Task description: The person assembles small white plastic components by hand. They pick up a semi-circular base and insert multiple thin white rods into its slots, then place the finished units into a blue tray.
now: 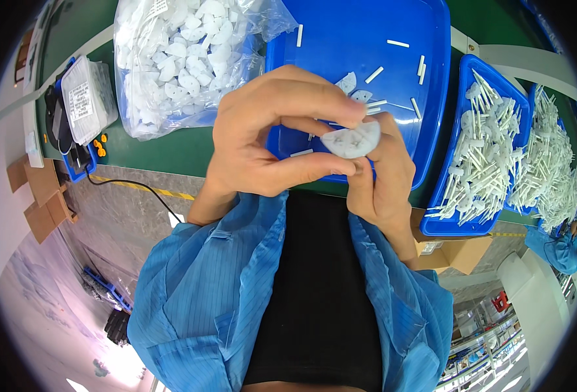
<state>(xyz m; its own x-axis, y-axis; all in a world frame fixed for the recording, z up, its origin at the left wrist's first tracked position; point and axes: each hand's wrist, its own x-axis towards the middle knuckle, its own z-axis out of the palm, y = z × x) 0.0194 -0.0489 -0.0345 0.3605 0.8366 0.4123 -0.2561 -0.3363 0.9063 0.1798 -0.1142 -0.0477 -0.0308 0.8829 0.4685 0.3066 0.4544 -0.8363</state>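
A white half-round plastic piece (350, 140) is held up in front of my chest, over the near edge of a large blue tray (360, 13). My left hand (269, 127) pinches it, with the thumb below and the bent fingers above. On its other side my right hand (385, 163) grips it too, thumb at the lower edge; its other fingers are partly hidden behind the piece. Beyond my hands, two more half-round pieces (347, 83) lie in the tray. Short white rods (374, 74) are scattered around them. Whether a rod is in the held piece cannot be seen.
A clear bag (190, 68) full of white half-round pieces stands on the green table at left. Beside it are a lidded clear plastic box (87, 98) and small orange parts (99, 145). At right, blue trays (446, 219) are heaped with pieces on rods. Below stands a cardboard box (468, 253).
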